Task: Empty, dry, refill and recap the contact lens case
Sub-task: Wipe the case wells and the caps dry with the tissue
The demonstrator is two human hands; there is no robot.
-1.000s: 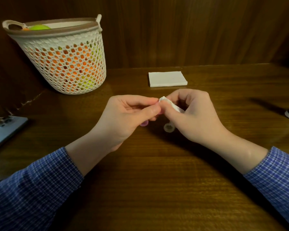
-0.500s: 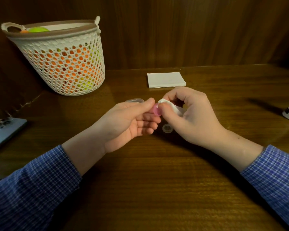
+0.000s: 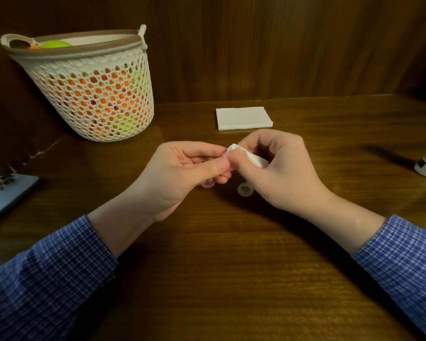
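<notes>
Here, at the middle of the frame, both hands meet just above the counter (image 3: pixel 219 279), wrists angled inward. The left hand (image 3: pixel 182 173) pinches the pink lens case (image 3: pixel 228 161), mostly hidden behind its fingers, with a pink part (image 3: pixel 208 185) showing below. The right hand's (image 3: pixel 283 173) grip is closed on a white tissue (image 3: pixel 246 155) pressed against the case. A clear cap (image 3: pixel 245 188) lies on the counter just under the right hand.
</notes>
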